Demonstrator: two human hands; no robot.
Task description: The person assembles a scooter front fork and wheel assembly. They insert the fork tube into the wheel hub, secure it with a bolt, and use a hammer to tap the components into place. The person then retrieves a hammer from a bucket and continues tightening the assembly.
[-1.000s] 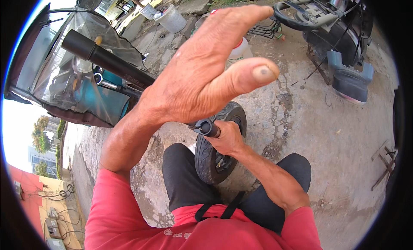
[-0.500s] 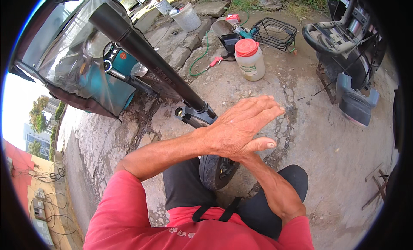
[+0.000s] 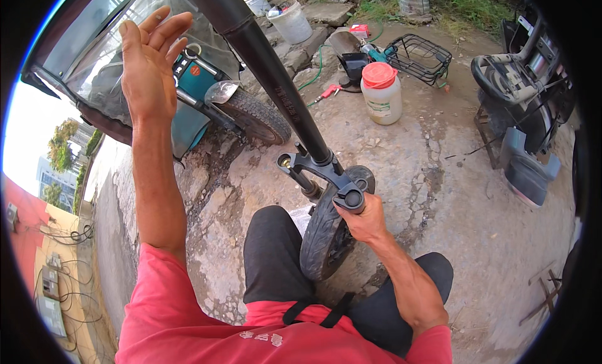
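Note:
A black front fork (image 3: pixel 324 171) stands between my knees, its long steering tube (image 3: pixel 274 82) leaning up toward the far left. Below the fork crown is a small wheel (image 3: pixel 321 242) with a worn black tyre. My right hand (image 3: pixel 365 218) is closed around the top of the fork's right leg. Raised at the upper left, my left hand (image 3: pixel 149 75) is open, palm turned inward and fingers stretched up, touching nothing that I can see. Behind it, a teal vehicle (image 3: pixel 190 122) with a clear plastic cover is partly hidden.
A whitish jar (image 3: pixel 381 99) with a red lid stands ahead. Near it lie a black wire basket (image 3: pixel 420 60) and a red air nozzle (image 3: pixel 327 92) on a green hose. A bucket (image 3: pixel 290 23) is farther back. Dismantled vehicle parts (image 3: pixel 527 113) stand at the right on cracked concrete (image 3: pixel 426 220).
My left hand has swung from in front of the fork to the upper left. The right hand, hidden before, now shows gripping the fork leg. The view has shifted left.

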